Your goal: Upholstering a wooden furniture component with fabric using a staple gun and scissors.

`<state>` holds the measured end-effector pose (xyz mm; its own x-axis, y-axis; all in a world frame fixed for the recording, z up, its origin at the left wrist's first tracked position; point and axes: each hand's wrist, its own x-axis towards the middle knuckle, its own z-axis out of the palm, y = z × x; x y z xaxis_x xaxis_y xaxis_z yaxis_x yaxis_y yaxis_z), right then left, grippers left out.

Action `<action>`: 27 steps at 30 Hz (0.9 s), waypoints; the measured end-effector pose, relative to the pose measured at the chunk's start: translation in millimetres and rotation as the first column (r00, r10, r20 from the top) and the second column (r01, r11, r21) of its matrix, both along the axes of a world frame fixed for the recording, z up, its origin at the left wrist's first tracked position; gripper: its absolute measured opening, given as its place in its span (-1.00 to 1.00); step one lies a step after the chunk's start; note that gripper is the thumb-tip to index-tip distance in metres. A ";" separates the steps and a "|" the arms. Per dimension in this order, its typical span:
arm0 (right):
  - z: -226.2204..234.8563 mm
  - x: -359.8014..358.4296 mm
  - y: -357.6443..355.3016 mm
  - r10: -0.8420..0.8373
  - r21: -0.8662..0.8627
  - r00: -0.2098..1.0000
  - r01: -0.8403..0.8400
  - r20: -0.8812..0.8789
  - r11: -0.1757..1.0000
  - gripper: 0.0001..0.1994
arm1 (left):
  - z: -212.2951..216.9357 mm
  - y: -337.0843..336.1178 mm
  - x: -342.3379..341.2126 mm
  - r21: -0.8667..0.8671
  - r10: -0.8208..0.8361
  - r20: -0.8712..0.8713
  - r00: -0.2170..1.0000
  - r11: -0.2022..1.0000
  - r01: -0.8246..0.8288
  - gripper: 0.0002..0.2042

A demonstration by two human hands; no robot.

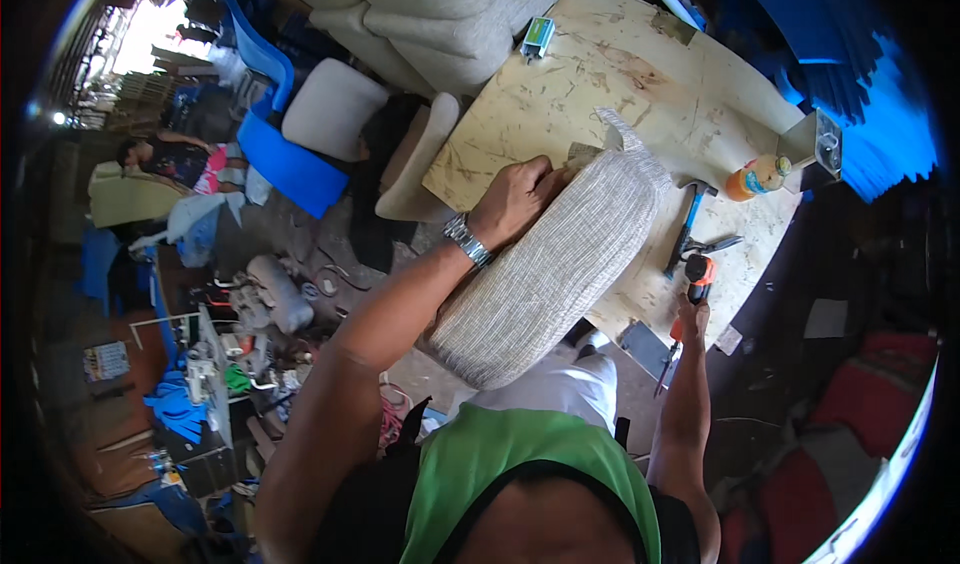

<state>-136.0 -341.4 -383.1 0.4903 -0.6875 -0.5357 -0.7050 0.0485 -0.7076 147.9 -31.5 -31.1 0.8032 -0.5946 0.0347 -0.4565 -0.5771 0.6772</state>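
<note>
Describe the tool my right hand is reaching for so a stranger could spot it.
On the worn plywood table, look right of the long grey cushion. At the near edge, under the right hand, lies an orange-and-black tool; the hammer beside it has a blue handle.

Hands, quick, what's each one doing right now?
Left hand: curled, pressing on the grey upholstered cushion.
Right hand: closed on an orange-and-black tool.

blue-handled hammer point(686, 226) | orange bottle point(757, 177) | blue plastic chair point(281, 134) | small green box point(537, 37)
</note>
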 end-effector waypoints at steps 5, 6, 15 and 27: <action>158.1 20.8 35.8 -0.019 -0.001 0.992 0.020 0.122 1.000 -0.68 | 3.7 18.2 6.2 -0.125 -0.032 -0.109 0.994 0.992 0.018 -0.59; 182.2 9.8 31.7 0.073 -0.054 0.986 -0.065 0.151 0.996 -0.71 | -2.9 13.8 3.7 -0.178 -0.073 -0.153 0.985 0.983 0.045 -0.58; 507.1 42.3 160.0 0.356 -0.502 0.891 -0.178 0.283 0.846 -0.80 | -15.0 41.3 -13.8 -0.528 -0.173 -0.368 0.914 0.848 -0.052 -0.65; 624.5 234.4 267.8 0.522 -0.348 0.496 -0.866 -0.694 0.360 -0.40 | -25.5 29.1 -21.9 -0.528 -0.130 -0.260 0.957 0.849 -0.028 -0.59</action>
